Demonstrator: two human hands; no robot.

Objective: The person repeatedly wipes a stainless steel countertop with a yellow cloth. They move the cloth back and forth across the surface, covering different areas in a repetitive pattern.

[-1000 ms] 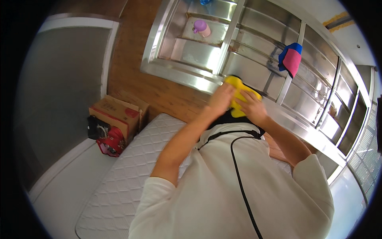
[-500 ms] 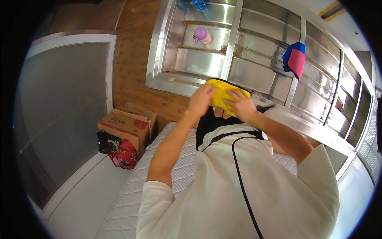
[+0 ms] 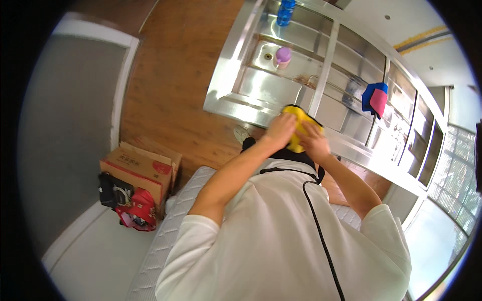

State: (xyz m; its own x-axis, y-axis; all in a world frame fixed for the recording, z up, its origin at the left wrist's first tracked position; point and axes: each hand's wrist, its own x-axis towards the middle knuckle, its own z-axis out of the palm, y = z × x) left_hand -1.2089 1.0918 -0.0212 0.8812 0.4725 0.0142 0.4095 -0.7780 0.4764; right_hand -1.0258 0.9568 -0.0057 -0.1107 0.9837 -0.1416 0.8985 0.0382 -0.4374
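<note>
Both my hands are on a yellow cloth (image 3: 298, 123) with a dark edging, held just in front of my waist near the metal frame. My left hand (image 3: 281, 131) closes on the cloth's left side, a little blurred. On its right side lies my right hand (image 3: 315, 143), with bent fingers pressing the fabric. The cloth looks bunched between the two hands, and its lower part is partly hidden by my fingers.
Ahead stands a metal cabinet frame (image 3: 228, 98) with several compartments. It holds a pink bottle with a purple lid (image 3: 282, 57) and a blue bottle (image 3: 285, 13). A blue-and-pink cloth (image 3: 375, 99) hangs over a divider. Cardboard boxes (image 3: 135, 165) and a red bag (image 3: 138, 210) stand left of the mattress (image 3: 187, 193).
My view has turned, so the surroundings are shifted and tilted. The yellow cloth looks narrower and more gathered between my hands, which both stay on it.
</note>
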